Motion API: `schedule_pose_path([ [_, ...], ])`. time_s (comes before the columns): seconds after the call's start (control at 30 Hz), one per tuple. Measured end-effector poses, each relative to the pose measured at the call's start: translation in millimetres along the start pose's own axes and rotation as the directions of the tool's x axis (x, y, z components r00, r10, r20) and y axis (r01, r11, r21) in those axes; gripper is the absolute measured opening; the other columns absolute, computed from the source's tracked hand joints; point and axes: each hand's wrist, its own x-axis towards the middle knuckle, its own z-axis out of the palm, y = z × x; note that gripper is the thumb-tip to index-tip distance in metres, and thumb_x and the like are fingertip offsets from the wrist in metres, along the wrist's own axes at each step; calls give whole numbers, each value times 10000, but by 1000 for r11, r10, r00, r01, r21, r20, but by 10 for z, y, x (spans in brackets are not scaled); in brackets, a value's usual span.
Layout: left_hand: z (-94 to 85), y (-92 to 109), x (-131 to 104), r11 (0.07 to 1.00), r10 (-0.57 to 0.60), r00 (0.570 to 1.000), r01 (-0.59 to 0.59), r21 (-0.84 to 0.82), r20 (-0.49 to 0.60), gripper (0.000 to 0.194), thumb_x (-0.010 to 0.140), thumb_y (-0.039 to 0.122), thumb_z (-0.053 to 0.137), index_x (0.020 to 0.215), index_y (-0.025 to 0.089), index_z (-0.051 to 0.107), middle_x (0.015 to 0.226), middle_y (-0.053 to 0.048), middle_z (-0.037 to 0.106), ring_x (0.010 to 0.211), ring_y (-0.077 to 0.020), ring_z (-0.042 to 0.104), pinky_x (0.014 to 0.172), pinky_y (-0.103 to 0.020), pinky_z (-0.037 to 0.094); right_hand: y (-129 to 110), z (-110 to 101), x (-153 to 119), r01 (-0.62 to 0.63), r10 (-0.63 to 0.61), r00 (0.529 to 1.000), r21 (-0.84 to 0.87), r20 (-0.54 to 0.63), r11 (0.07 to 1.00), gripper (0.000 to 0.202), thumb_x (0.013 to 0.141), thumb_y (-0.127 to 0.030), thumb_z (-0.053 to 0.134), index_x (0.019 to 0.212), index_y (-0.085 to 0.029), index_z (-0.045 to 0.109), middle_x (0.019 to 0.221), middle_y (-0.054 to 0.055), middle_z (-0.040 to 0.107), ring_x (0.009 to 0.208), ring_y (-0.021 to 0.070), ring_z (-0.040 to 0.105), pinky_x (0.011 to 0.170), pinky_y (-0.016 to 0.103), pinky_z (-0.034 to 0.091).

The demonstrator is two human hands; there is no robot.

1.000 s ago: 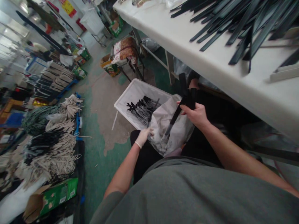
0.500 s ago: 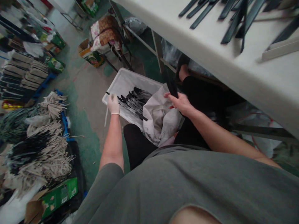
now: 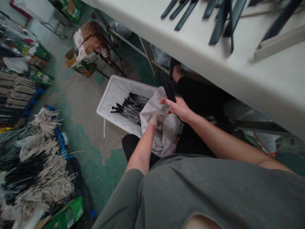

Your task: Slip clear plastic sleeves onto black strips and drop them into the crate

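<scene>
My right hand point(image 3: 179, 108) is closed on a bundle of black strips point(image 3: 168, 90), which point up and away from me. My left hand point(image 3: 157, 119), in a pale glove with bare fingertips, is over the off-white cloth point(image 3: 170, 128) on my lap. Its fingers extend towards my right hand, somewhat apart, and no strip shows in them. Beyond my left knee a white plastic bin point(image 3: 105, 101) holds a heap of black strips point(image 3: 130, 106). The cloth hangs over the bin's near right end.
A white table point(image 3: 202, 47) stands at upper right, bearing more dark strips point(image 3: 219, 28). A stool with a patterned cushion point(image 3: 89, 38) is beyond the bin. Bundles of cords point(image 3: 45, 152) and a green box point(image 3: 69, 213) lie on the left.
My left hand has moved right, from the bin's far left edge to the cloth near my right hand. The black strip it held is no longer in it. My right hand still holds its strips.
</scene>
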Motion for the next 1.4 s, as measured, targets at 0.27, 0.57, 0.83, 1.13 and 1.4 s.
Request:
schedule_pose_path([
  [0.27,-62,-27,-47,997,26,982,-38,-62,-187,267,968,322,483,979,121,659,769,-70,670,587,-121,616,552,-210,470,-16,2,9,-23,23,1000,-10,7,1000,237,864,-344,657,1020,-166,660,1037,69,742,434,26,388,490,220,516],
  [0.57,-656,-234,-1240,822,569,811,-561,95,-135,212,779,361,732,834,158,760,782,-43,738,768,-175,692,773,-283,545,-20,67,-65,-131,176,964,-220,200,967,119,835,-244,665,798,-131,652,847,73,735,568,88,543,451,177,474],
  [0.83,-698,-183,-2089,580,815,555,-770,267,-168,242,835,366,676,944,180,785,690,-16,718,636,-142,639,707,-265,523,59,216,-348,-120,248,785,-253,568,960,445,727,-401,795,1068,-133,695,605,-12,646,551,117,591,467,199,491],
  [1.13,-622,112,-1867,538,834,507,-834,122,-216,219,785,394,723,845,188,768,780,-15,720,705,-134,631,700,-241,496,208,245,-414,-27,258,721,-345,643,938,351,646,-420,828,675,-153,601,430,-53,529,400,75,480,426,191,399],
  [1.4,-668,576,-1385,593,739,591,-798,-104,-324,208,770,344,750,855,153,750,733,-4,681,701,-114,615,674,-221,478,144,197,-437,-85,262,676,-280,689,956,358,607,-386,848,668,-148,588,440,-66,501,393,66,472,403,178,366],
])
